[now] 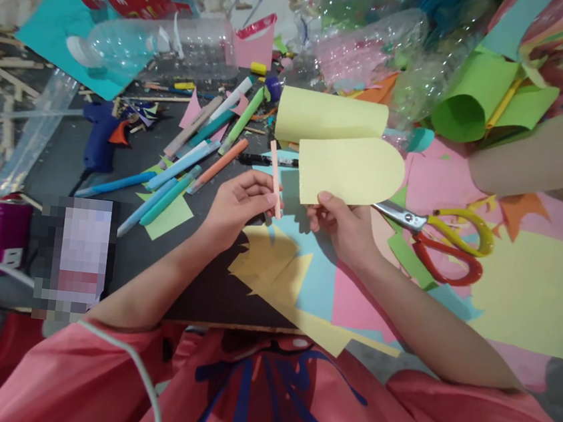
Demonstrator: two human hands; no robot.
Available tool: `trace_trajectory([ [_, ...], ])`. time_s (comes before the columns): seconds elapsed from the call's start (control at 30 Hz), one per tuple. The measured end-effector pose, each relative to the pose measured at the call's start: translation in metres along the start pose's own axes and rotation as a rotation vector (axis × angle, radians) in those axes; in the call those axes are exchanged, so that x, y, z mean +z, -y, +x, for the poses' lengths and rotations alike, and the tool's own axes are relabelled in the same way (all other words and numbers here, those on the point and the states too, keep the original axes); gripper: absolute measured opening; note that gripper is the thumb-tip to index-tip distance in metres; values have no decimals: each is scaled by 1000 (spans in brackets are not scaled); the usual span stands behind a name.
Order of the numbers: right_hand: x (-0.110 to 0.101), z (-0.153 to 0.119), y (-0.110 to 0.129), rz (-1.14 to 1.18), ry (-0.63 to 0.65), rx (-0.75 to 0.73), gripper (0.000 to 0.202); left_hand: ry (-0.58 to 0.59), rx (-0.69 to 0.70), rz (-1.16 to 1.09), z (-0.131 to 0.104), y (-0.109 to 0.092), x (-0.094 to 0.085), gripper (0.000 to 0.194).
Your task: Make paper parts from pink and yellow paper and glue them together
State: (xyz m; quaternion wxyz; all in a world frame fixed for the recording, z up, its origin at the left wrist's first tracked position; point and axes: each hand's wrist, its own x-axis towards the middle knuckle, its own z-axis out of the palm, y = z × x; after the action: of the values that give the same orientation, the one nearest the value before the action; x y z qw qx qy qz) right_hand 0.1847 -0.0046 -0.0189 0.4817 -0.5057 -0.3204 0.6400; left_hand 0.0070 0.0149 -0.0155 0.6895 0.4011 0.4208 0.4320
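Yellow paper scraps (271,257) lie closest to the coral shirt (272,398); just beyond, the left hand (245,202) pinches a pale pink paper strip (275,170) between thumb and fingers, while the right hand (347,230) grips a round-ended yellow card (350,171) above the tabletop (202,293), scissors (414,219) beside it. Farther back sit curled yellow paper (331,117) and a clear plastic bottle (198,48).

Glare speckles the clear bottles (369,46), edges looking stretched

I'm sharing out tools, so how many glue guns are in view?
1: the blue glue gun, on the dark table, left of the pens and the left hand. Others may be hidden.
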Motion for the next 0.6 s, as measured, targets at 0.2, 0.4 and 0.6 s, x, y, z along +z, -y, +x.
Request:
trace_trajectory([
  [0.2, 1, -6, -3, -105, 56, -55, 30, 75, -126, -25, 3, -1, -9, 32],
  [0.4, 3, -11, -3, -229, 65, -54, 34, 60, -48, -32, 3, 3, -8, 34],
  [0.6, 4, -13, -3, -235, 66, -71, 28, 65, -74, -27, 2, 4, -4, 40],
])
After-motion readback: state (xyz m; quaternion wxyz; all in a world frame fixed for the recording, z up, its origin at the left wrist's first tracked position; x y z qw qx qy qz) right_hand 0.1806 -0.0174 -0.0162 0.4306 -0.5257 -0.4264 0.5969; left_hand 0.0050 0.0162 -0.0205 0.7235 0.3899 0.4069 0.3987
